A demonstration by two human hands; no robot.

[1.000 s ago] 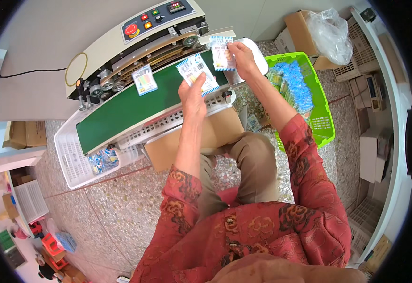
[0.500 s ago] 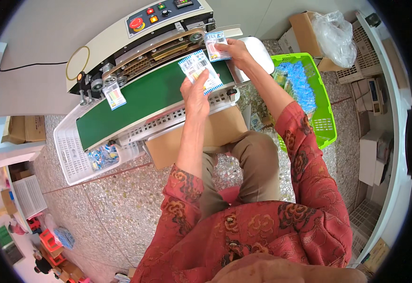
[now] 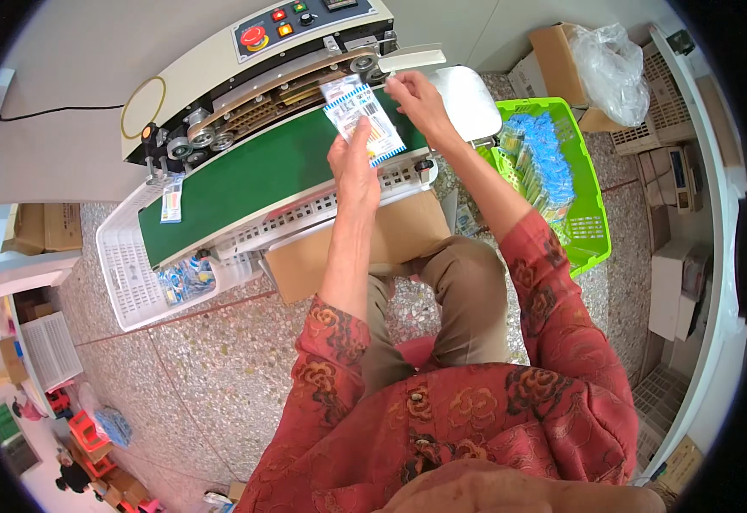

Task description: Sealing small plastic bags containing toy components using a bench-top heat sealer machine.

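My left hand (image 3: 355, 175) grips a flat white packet (image 3: 382, 137) with blue striped ends, thumb lying over its front. Just behind it, a second packet (image 3: 339, 86) stands at the sealing band, partly hidden by the first. My right hand (image 3: 425, 109) hovers by the machine's right end, fingers loosely bent and apart, with nothing visible in them. Below both hands runs the green belt (image 3: 253, 192) of the band sealing machine (image 3: 194, 94). At the belt's left end, another packet (image 3: 171, 202) hangs from the rollers.
A white basket (image 3: 121, 282) holding packets sits under the belt's left end. To my right stands a lime green crate (image 3: 594, 205) filled with blue-edged packets. A cardboard piece (image 3: 407, 227) lies above my knees. The control panel (image 3: 301, 26) has a red stop button.
The packet from my right hand is now at the sealing band, left of where it was; that hand has let go. The packet at the far left has travelled further left along the belt.
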